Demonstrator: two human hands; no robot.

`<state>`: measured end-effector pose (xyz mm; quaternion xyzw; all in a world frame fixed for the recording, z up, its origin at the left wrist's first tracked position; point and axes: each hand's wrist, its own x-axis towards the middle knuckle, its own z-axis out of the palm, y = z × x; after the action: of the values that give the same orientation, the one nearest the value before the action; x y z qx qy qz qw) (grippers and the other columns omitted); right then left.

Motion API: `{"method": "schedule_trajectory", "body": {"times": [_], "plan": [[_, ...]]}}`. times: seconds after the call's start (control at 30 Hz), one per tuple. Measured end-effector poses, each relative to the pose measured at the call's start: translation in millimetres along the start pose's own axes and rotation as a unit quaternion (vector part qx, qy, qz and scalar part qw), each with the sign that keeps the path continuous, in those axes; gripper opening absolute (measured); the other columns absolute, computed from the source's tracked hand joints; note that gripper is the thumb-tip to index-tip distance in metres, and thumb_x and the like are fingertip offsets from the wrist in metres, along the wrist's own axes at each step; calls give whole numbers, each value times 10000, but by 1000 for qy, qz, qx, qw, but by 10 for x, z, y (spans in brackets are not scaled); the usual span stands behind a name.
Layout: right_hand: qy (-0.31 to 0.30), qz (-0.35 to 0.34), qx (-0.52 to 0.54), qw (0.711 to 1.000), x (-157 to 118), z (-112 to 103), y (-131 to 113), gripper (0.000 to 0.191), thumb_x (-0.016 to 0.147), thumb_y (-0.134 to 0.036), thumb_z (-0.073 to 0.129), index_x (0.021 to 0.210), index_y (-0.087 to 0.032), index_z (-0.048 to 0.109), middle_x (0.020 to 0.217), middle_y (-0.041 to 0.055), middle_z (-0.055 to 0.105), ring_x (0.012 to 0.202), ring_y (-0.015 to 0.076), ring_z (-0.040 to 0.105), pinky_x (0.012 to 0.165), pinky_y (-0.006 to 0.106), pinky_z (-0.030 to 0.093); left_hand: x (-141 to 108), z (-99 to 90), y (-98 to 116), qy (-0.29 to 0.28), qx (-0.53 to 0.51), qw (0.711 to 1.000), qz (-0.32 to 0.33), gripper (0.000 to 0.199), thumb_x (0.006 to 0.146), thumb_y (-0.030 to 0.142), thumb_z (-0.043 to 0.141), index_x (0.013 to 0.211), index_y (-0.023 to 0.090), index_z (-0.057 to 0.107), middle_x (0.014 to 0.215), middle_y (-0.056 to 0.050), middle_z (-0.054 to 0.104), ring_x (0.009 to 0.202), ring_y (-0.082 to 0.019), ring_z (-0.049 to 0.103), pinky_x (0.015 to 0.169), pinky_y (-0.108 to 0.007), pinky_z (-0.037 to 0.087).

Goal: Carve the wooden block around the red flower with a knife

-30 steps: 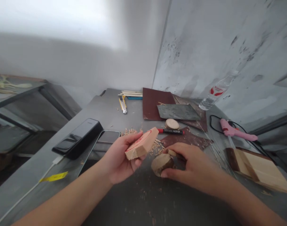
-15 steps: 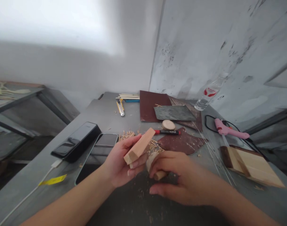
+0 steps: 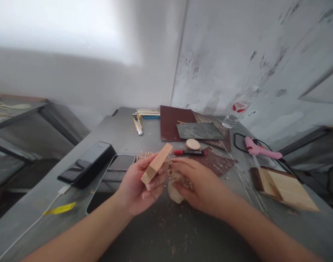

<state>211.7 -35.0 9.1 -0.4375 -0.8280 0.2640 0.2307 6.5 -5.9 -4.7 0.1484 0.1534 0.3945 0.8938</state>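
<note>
My left hand (image 3: pixel 132 187) is closed on a squared wooden block (image 3: pixel 158 163), palm turned up, with the block slanting away to the upper right. Close beside it, my right hand (image 3: pixel 204 187) has its fingers round a pale, rounded wooden piece (image 3: pixel 175 193) low over the table; the fingers hide part of it and are slightly blurred. Wood shavings (image 3: pixel 146 155) lie behind the hands. Just beyond them are a red-and-black marker (image 3: pixel 190 153), a round wood slice (image 3: pixel 193 144) and a torn dark red sheet (image 3: pixel 215 162).
On the left sit a black box-shaped device (image 3: pixel 87 163), a phone (image 3: pixel 103 189) and a white cable (image 3: pixel 27 229). A utility knife (image 3: pixel 138 125) lies at the back. To the right are a water bottle (image 3: pixel 238 109), a pink glue gun (image 3: pixel 260 149), thin wires (image 3: pixel 245 178) and wooden boards (image 3: pixel 289 189).
My right hand has turned the rounded wooden piece, so its broad side shows lower and the short stub is out of sight. The wooden block has shifted slightly left in the view.
</note>
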Motion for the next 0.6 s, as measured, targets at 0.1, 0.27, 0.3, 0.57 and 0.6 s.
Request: {"method": "schedule_trajectory", "body": {"times": [0.1, 0.27, 0.3, 0.57, 0.6], "plan": [[21, 21, 0, 1000, -27, -67, 11, 324, 1006, -207, 619, 1327, -187, 665, 1266, 118, 742, 1093, 251, 684, 960, 400, 527, 6, -12, -3, 2, 10, 1000, 5, 503, 1099, 194, 307, 859, 54, 728, 646, -20, 554, 339, -55, 496, 278, -123, 423], [-75, -3, 30, 997, -92, -170, 20, 63, 961, -190, 687, 944, -232, 731, 830, -17, 724, 747, 157, 649, 707, 262, 511, 33, -77, -2, 0, 31, 999, -17, 606, 1132, 311, 281, 777, 85, 717, 538, -32, 539, 359, -89, 541, 312, -131, 453], [-69, -2, 29, 997, -91, -171, 47, 84, 952, -161, 676, 933, -227, 725, 893, 2, 739, 832, 174, 672, 773, 278, 520, 37, -77, -5, 7, 32, 999, -19, 605, 1134, 315, 278, 781, 91, 715, 554, -40, 566, 363, -91, 548, 302, -132, 443], [-7, 51, 12, 999, -58, -96, 214, 44, 912, -203, 741, 920, -211, 699, 961, 22, 733, 870, 195, 644, 790, 313, 474, 49, -25, -60, 80, 109, 991, 0, 445, 1093, 259, 363, 802, 119, 670, 497, -22, 588, 303, -111, 535, 270, -165, 435], [-3, 61, 5, 998, -57, -78, 211, 28, 918, -187, 721, 935, -208, 713, 927, 19, 732, 849, 195, 641, 777, 314, 464, 50, -34, -64, 85, 117, 989, 9, 366, 1073, 247, 417, 840, 123, 670, 516, -22, 614, 310, -121, 555, 274, -174, 450]]}}
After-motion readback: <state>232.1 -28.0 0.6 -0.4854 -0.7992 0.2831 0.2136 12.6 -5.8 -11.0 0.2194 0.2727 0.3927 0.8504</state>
